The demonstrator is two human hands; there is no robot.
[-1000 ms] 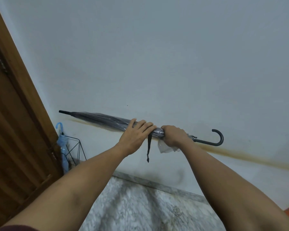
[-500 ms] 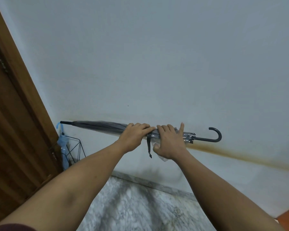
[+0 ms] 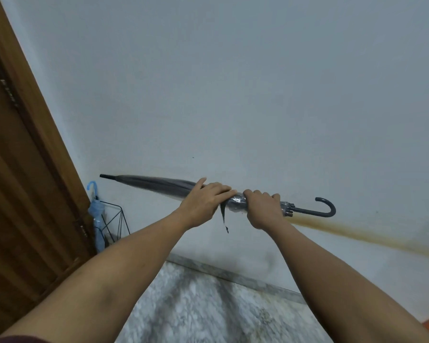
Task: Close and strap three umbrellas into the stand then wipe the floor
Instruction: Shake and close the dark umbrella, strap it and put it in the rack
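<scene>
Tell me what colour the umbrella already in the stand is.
That umbrella is light blue; the head view shows it.

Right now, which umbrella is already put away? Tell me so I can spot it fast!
Find the brown wooden door on the left; beside its bottom corner, against the white wall, stands a black wire stand. In it is the light blue umbrella, upright with its hooked handle on top. The only other one, the grey umbrella, is dark and held level in the air.
</scene>
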